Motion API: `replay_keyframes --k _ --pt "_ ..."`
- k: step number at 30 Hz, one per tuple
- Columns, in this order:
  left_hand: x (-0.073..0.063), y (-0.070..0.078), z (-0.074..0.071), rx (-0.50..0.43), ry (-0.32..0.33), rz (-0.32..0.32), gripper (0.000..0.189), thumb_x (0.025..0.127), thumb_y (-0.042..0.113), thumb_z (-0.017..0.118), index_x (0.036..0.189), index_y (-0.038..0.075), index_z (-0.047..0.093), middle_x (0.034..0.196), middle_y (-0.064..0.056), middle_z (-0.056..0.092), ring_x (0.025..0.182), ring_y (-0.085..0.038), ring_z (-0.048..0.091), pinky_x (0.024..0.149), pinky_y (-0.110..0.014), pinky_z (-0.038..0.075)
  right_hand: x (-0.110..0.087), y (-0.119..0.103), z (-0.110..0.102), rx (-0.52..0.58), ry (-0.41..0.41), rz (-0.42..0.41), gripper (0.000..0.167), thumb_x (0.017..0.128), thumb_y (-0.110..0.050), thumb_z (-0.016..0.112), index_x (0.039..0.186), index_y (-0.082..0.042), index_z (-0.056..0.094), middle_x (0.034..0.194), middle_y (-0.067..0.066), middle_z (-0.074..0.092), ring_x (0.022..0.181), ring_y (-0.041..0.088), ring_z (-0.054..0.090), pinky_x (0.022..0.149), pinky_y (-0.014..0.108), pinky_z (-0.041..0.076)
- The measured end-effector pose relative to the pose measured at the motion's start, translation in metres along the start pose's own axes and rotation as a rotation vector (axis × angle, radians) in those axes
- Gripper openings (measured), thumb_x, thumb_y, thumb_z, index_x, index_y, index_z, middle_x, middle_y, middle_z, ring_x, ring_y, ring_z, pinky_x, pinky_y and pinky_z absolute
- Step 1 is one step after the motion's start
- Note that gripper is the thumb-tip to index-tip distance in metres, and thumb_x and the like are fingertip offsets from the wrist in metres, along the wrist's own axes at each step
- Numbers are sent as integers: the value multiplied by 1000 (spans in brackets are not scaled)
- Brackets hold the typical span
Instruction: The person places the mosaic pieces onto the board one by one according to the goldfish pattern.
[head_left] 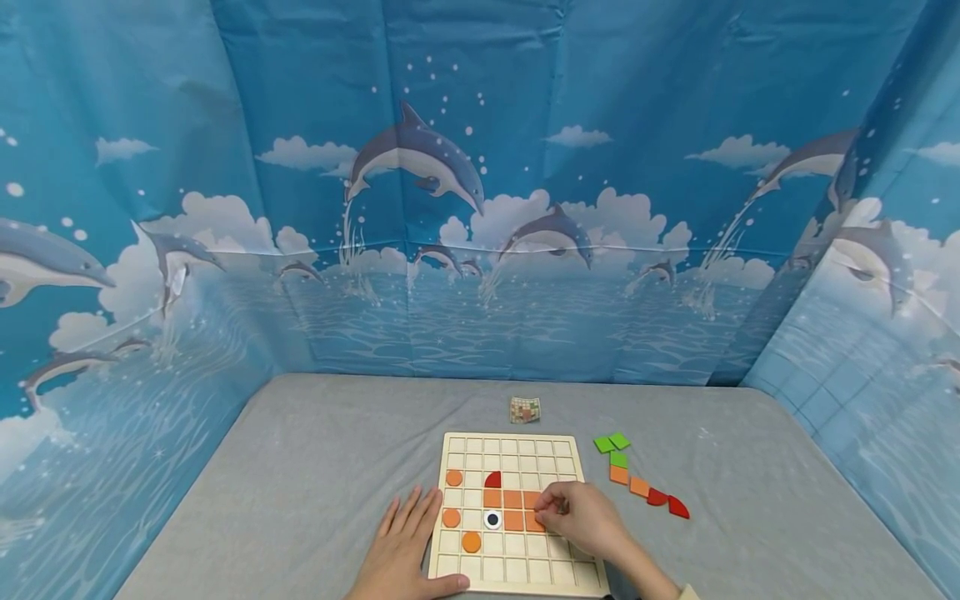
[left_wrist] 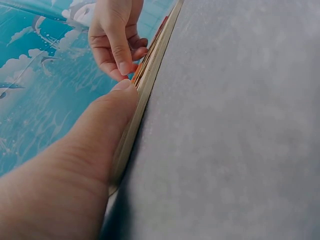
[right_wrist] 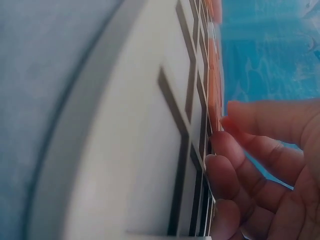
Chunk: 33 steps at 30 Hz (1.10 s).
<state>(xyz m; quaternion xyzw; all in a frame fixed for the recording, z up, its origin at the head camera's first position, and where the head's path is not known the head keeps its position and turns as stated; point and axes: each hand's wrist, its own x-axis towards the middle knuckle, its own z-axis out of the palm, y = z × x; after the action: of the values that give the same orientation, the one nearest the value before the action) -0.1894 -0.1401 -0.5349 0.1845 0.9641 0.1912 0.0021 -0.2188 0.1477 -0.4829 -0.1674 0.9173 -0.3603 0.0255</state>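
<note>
Left hand [head_left: 401, 550] lies spread (palm down); right hand [head_left: 581, 517] curls its fingers.

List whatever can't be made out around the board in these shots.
Wooden grid board, left wrist view: nearly edge-on and partly behind the left hand; piece layout hidden.
Cells beneath the right hand, head view: covered by it; whether its fingertips pinch a tile is unclear.
Orange tiles, right wrist view: nearly edge-on, blurred; count unclear.
Picture card, head view: print too small.
Right sleeve, head view: mostly cut off by the bottom edge.
</note>
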Motion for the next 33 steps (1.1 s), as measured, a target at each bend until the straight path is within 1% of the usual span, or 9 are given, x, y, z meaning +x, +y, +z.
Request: replay_keyframes --k 4,9,18,22,24,26,33 --pt "0 0 0 -2 6 3 115 69 86 48 152 9 24 152 -8 29 141 -28 16 112 -49 8 -2 3 -2 18 12 9 7 83 -20 74 78 -20 68 66 -13 55 56 6 48 49 24 39" --pt "0 1 0 -4 0 -5 116 68 86 48 152 9 24 152 -8 29 141 -29 17 112 -50 8 -5 9 -8 33 36 51 5 84 -19 73 81 -18 69 67 -10 55 56 9 47 47 25 40" --pt "0 1 -1 -20 -16 -18 118 67 87 48 152 8 25 152 -9 29 141 -30 16 112 -50 8 -14 24 -27 -21 170 184 7 82 -17 75 80 -20 69 65 -10 54 55 9 48 45 24 40" --pt "0 1 0 -16 -15 -15 117 67 87 47 152 9 24 152 -8 29 141 -29 16 112 -51 9 -19 32 -38 -40 218 243 6 81 -16 76 81 -20 71 68 -9 57 56 9 51 44 25 42" --pt "0 1 0 -12 -13 -12 117 67 87 47 152 9 24 152 -8 29 141 -29 16 112 -51 9 -21 37 -44 -44 225 267 5 81 -17 75 85 -18 72 72 -8 59 57 10 52 46 27 42" --pt "0 0 1 -11 -12 -10 117 68 87 47 152 9 24 152 -8 28 141 -28 16 112 -51 9 -24 44 -49 -54 230 287 7 82 -18 74 88 -16 72 75 -8 61 60 10 52 48 28 43" --pt "0 -1 0 -16 -14 -7 116 69 86 47 152 9 23 153 -8 28 141 -29 16 111 -51 9 -29 67 -64 -87 247 311 17 82 -16 74 95 -5 70 77 -4 62 65 13 53 55 30 44"
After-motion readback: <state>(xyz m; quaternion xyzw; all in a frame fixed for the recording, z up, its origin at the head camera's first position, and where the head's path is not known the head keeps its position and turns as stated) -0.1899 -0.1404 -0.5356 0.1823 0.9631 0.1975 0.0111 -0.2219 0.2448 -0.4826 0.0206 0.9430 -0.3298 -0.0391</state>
